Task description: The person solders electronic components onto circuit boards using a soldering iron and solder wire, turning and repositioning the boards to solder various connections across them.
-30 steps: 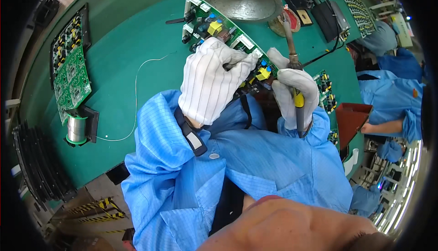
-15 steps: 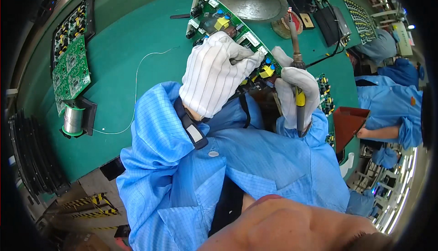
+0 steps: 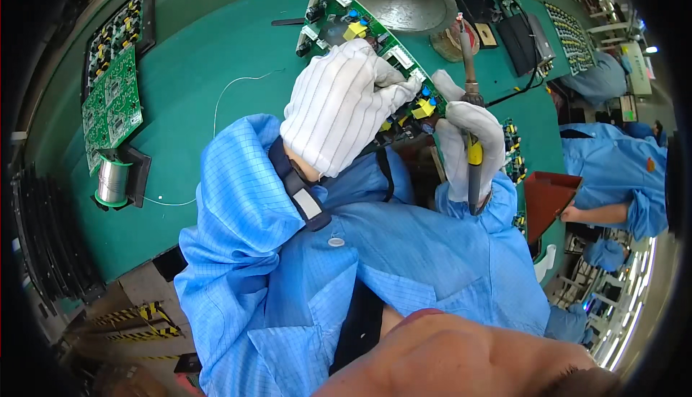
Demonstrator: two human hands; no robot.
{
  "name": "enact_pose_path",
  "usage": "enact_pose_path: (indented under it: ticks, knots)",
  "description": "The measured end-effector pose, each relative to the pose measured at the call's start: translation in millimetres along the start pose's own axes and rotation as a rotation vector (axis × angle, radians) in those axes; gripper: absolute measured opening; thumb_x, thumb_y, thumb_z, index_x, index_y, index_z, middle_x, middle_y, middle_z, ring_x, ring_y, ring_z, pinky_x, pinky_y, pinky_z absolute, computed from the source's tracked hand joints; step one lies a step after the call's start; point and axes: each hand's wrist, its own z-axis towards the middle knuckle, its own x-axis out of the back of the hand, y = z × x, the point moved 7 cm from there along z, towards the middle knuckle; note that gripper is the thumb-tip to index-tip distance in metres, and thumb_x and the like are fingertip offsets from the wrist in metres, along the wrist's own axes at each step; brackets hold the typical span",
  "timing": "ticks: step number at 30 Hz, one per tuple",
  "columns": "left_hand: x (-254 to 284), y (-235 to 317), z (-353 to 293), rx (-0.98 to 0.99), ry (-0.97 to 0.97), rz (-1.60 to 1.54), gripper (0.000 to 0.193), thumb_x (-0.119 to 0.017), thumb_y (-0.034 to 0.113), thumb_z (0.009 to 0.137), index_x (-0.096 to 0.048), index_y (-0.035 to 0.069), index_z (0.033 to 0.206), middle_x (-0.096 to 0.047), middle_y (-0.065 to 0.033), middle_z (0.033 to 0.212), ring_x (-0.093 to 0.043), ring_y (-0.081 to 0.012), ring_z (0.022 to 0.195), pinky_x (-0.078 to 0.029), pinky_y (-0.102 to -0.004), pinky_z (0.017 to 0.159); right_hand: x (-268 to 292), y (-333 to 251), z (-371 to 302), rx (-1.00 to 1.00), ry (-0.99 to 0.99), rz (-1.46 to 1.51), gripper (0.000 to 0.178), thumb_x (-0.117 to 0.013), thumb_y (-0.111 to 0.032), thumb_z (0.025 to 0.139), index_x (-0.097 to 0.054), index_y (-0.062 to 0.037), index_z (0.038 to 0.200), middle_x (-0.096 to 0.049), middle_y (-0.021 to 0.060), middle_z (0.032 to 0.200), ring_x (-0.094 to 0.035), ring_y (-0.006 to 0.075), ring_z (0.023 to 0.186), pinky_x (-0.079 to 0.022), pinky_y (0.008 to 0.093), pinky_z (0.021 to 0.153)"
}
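A green circuit board with yellow, blue, white and black parts is held at a slant before me. My left hand, in a white striped glove, lies over it, thumb and forefinger closed at a white connector by its edge. The other left fingers are partly hidden. In my gloved right hand is a soldering iron with a yellow and black handle, its tip pointing up and away. The right fingertips sit close beside the board's right edge; whether they touch it I cannot tell.
A solder wire spool stands at the left beside stacked green boards. Behind my board are a metal lamp shade and a round tip-cleaning pot. At the right are a red-brown bin and a co-worker's blue sleeve.
The board has shifted very slightly to the right, and my left hand and forearm have moved a little. The right hand keeps its grip on the soldering iron.
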Motion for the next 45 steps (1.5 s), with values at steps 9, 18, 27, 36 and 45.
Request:
enact_pose_path:
  ticks: [9,18,27,36,45]
  knots:
    - [-8,-2,-11,-0.045,0.141,-0.160,0.022,-0.074,0.026,0.090,-0.075,0.004,0.091,-0.068,-0.0115,0.087,-0.065,-0.0309,0.083,-0.052,-0.0419,0.076,-2,3,0,-0.010,0.011,0.055,0.035,-0.076,0.006,0.083,-0.062,-0.0030,0.113,-0.075,0.0121,0.103,-0.074,0.0287,0.090,-0.056,0.0373,0.079]
    - [-9,-2,-11,-0.080,0.135,-0.075,0.022,-0.072,0.026,0.090,-0.074,0.005,0.089,-0.068,-0.0106,0.088,-0.065,-0.0294,0.084,-0.052,-0.0410,0.076,0,0,2,0.014,0.021,0.044,0.033,-0.075,0.006,0.084,-0.062,-0.0020,0.113,-0.075,0.0136,0.102,-0.074,0.0278,0.089,-0.056,0.0362,0.079]
    - [-12,-8,-13,-0.015,0.196,-0.147,0.021,-0.073,0.028,0.090,-0.075,0.007,0.091,-0.068,-0.0085,0.085,-0.065,-0.0278,0.081,-0.052,-0.0408,0.074,1,7,-4,-0.002,0.032,0.033,0.034,-0.076,0.006,0.084,-0.062,-0.0023,0.114,-0.075,0.0137,0.102,-0.074,0.0271,0.090,-0.056,0.0353,0.081]
    - [-12,-7,-19,-0.063,0.212,-0.106,0.022,-0.076,0.028,0.088,-0.075,0.006,0.088,-0.068,-0.0084,0.085,-0.064,-0.0271,0.078,-0.051,-0.0393,0.073,-2,7,-5,-0.012,0.003,0.056,0.034,-0.076,0.005,0.084,-0.062,-0.0022,0.114,-0.074,0.0138,0.104,-0.073,0.0271,0.092,-0.055,0.0362,0.082]
    - [-13,-6,-19,-0.120,0.264,-0.127,0.020,-0.078,0.023,0.088,-0.072,0.004,0.084,-0.068,-0.0082,0.083,-0.065,-0.0264,0.077,-0.052,-0.0379,0.071,-1,3,-3,0.013,0.016,0.045,0.034,-0.075,0.006,0.084,-0.063,-0.0024,0.114,-0.074,0.0130,0.103,-0.074,0.0273,0.090,-0.055,0.0363,0.080]
